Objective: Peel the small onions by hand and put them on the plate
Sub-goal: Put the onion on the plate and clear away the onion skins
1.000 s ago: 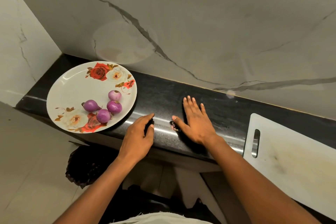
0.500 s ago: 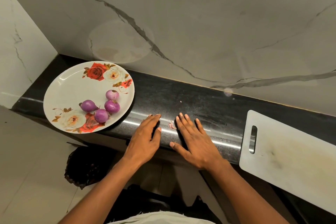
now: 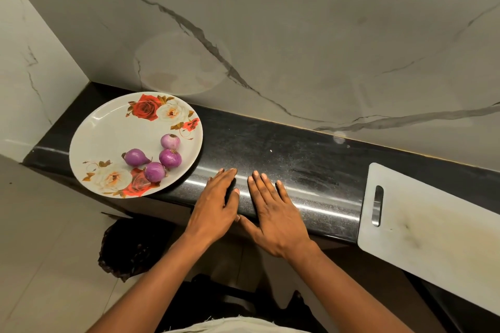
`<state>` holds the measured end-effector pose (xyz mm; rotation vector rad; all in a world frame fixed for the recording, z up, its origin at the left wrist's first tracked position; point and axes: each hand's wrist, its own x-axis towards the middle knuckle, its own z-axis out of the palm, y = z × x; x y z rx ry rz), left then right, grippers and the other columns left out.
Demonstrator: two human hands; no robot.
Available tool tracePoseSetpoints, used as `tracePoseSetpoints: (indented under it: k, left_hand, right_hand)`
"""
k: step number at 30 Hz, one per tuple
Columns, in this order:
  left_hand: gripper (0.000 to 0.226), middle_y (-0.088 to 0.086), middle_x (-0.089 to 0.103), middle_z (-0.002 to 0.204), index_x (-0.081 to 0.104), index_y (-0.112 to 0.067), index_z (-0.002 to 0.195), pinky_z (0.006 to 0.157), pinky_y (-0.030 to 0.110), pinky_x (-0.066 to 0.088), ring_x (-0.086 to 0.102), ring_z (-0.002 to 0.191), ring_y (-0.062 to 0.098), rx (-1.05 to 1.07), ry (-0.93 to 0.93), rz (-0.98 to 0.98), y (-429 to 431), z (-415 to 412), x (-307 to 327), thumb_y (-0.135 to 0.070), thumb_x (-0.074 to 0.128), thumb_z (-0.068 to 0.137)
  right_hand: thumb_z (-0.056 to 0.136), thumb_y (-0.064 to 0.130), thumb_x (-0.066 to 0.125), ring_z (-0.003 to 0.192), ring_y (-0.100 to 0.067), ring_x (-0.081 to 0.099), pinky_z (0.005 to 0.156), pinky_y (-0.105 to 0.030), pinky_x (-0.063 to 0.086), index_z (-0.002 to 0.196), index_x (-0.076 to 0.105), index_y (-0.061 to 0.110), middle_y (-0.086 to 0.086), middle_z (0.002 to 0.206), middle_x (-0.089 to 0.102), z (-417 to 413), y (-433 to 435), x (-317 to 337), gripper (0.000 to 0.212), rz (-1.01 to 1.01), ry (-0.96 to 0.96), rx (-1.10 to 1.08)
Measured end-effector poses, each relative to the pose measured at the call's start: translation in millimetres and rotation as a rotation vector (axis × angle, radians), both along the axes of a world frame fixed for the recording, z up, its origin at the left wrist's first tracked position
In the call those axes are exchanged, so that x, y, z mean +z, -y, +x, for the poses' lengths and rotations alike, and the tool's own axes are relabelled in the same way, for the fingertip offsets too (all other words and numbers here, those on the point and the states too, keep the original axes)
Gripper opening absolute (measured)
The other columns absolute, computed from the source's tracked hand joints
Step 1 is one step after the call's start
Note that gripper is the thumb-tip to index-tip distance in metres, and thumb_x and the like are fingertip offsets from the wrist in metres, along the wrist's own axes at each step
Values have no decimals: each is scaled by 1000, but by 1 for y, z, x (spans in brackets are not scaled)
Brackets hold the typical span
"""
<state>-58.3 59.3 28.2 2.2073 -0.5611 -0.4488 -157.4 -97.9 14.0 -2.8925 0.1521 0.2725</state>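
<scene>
A pale marble wall with grey veins (image 3: 297, 35) is filling the upper half of the frame, and below it a black polished stone surface (image 3: 297, 159) is running from the left edge down toward the lower right. At the right, a white rectangular plastic cutting board (image 3: 433, 224) with a slot handle is lying on that surface and hanging over its front edge. At the left, a round white plate printed with red and cream roses (image 3: 108, 138) is sitting on the surface. Below the front edge, in the lower left, a dark crumpled bag (image 3: 130, 249) is sitting on the floor.

The left hand (image 3: 213, 211) and the right hand (image 3: 273, 216) are lying flat and side by side at the front edge in the middle of the frame. Their fingers are straight, their thumbs are nearly touching, and they are holding nothing.

Four small peeled purple onions (image 3: 170, 158) are resting in a loose cluster on the lower right part of the plate, two of them touching.

A second ago the right hand was further back on the surface with small scraps of peel beside its thumb. Half a second ago the scraps were lying between the two hands. Now both hands are at the edge and no scraps are showing, so they are probably being swept off toward the bag. No unpeeled onion is showing, so the task is looking finished apart from this clearing up.
</scene>
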Motion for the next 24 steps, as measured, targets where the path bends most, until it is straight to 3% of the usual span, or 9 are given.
tracePoseSetpoints:
  k: [8,10,13,15,17,21,24]
  left_hand:
    - [48,-3,42,165,45,-26,158,123,28,25,30,154,8,15,-61,-70,2,1,9,-26,49,110]
    - [45,-3,45,162,48,-25,156,121,24,27,36,150,6,45,-128,-149,1,1,12,-26,48,111]
    - [43,-5,50,158,50,-23,154,115,21,30,43,141,1,136,-268,-292,3,0,15,-29,45,112]
    - [42,-6,52,156,50,-21,154,119,25,33,46,141,3,175,-337,-367,8,-1,15,-29,43,113]
    - [43,0,56,153,51,-17,153,123,36,37,52,140,10,233,-462,-492,17,-2,14,-30,40,114]
    - [50,12,70,131,58,-8,143,109,40,51,68,120,22,430,-861,-805,33,-4,14,-41,36,113]
    - [61,18,74,109,61,1,136,90,36,55,72,98,23,534,-1084,-977,33,-4,15,-47,33,112]
  right_hand:
    - [100,78,5,159,-10,-23,132,-43,-10,166,-11,23,5,172,-19,4,-1,8,88,11,-40,-9]
    - [105,71,12,160,-6,-13,133,-40,-5,168,-1,25,8,174,-8,10,3,19,78,230,-73,-91]
    - [113,44,39,158,-7,22,131,-32,15,164,32,26,7,170,29,24,16,38,54,809,-54,-389]
    - [111,19,50,145,-16,50,124,-34,34,151,56,20,0,154,57,31,24,45,40,1121,5,-603]
    - [108,5,51,130,-21,65,117,-38,48,139,67,13,-5,136,71,34,26,49,36,1285,30,-711]
    - [107,-3,50,115,-17,73,102,-35,59,129,70,5,-12,123,76,37,12,59,31,1303,56,-659]
    - [102,1,62,108,-1,73,98,-27,60,122,77,16,3,116,79,39,-1,64,30,969,169,-449]
